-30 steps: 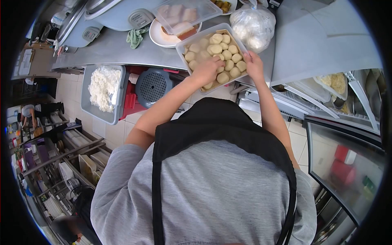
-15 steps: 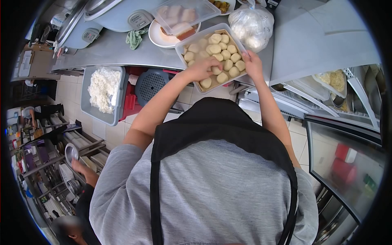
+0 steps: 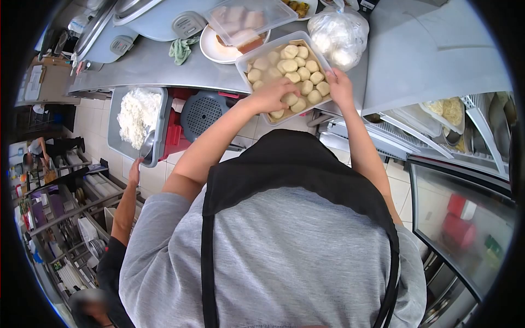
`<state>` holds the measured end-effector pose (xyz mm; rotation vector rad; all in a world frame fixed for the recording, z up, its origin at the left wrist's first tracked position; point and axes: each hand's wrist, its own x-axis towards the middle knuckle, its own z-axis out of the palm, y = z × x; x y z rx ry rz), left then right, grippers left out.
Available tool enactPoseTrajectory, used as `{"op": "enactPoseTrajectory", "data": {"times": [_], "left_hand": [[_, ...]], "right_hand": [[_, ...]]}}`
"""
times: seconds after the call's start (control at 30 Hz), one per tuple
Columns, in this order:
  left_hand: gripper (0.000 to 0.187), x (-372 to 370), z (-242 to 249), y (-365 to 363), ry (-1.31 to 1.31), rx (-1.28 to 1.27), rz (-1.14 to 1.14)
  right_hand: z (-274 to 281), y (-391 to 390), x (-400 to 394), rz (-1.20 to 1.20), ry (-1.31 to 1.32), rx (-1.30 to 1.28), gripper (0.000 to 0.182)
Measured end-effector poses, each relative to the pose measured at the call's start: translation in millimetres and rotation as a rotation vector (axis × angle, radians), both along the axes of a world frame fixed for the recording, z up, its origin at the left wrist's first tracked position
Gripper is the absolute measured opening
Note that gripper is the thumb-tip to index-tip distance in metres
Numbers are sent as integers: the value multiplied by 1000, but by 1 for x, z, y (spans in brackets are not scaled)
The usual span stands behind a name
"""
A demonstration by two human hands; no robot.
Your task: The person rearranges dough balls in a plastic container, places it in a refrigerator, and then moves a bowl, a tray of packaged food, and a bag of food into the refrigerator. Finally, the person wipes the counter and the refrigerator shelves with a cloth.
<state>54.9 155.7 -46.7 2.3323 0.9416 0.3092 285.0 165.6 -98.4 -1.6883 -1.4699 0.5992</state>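
A clear plastic container [image 3: 261, 121] holds several round pale dough balls [image 3: 303, 73] and rests at the front edge of the steel counter. My left hand [image 3: 275, 95] reaches over its near left part, fingers curled around a dough ball. With my right hand [image 3: 341, 87] I grip the container's right rim, thumb on top. Behind the container, a plate [image 3: 214, 50] holds a brown block of food, partly under a clear box [image 3: 251, 24] of pale pieces. A knotted plastic bag [image 3: 339, 38] of white contents stands to the right.
A green cloth [image 3: 181, 51] lies on the counter [image 3: 147, 68] near blue-grey cookers [image 3: 150, 19]. Below left, a co-worker's hand [image 3: 134, 171] holds a metal bowl at a grey tub [image 3: 116, 134] of white food. Open drawers and a glass door [image 3: 459, 218] are at right.
My left hand has shifted slightly within the container, its fingers spreading lower over the dough balls. The co-worker's arm has moved up, bringing the metal bowl into the grey tub.
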Motion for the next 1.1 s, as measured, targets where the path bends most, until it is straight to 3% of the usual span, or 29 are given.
{"op": "enactPoseTrajectory", "data": {"times": [0.1, 0.17, 0.3, 0.37, 0.57, 0.67, 1.1], "left_hand": [[41, -4, -6, 3, -36, -30, 15], [42, -5, -5, 5, -59, -34, 19], [44, -7, 4, -1, -103, -78, 56], [44, -8, 6, -2, -121, -95, 79], [42, -10, -1, 2, -201, -138, 107], [41, -13, -3, 3, -256, -151, 66], [43, -10, -12, -1, -166, -71, 119]], "right_hand": [[24, -8, -9, -29, -58, 89, 20], [54, -17, -17, 111, -377, 85, 21], [58, -29, -45, 390, -576, 41, 29], [56, -32, -60, 456, -729, -111, 40], [56, -18, -66, 516, -916, -263, 48], [64, -33, -51, 510, -728, -143, 44], [50, -27, -46, 556, -675, -66, 43]]}}
